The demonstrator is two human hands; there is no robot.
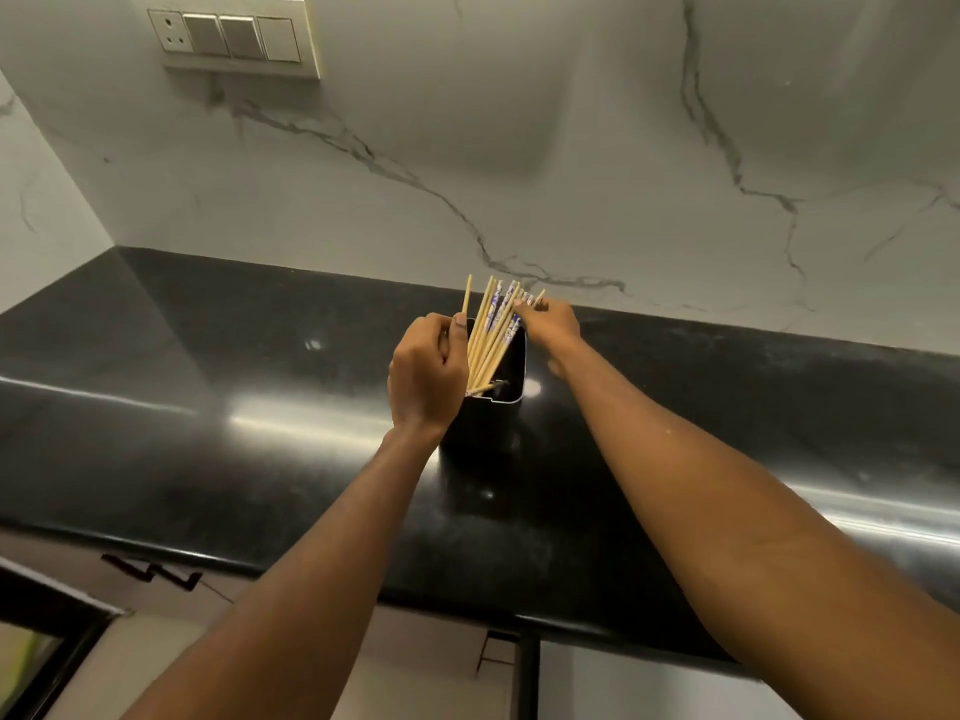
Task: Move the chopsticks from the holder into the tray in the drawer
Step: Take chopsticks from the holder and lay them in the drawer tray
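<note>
A black square holder stands on the black countertop near the wall. Several bamboo chopsticks with blue-patterned tops lean in it. My left hand grips the holder's left rim, thumb next to one chopstick that stands apart. My right hand reaches over the far right corner, its fingers closed on the tops of the chopsticks. The drawer and its tray are out of view.
A marble-look wall rises right behind the holder, with a switch plate at the upper left. Cabinet fronts show below the counter's front edge. The counter runs on to both sides.
</note>
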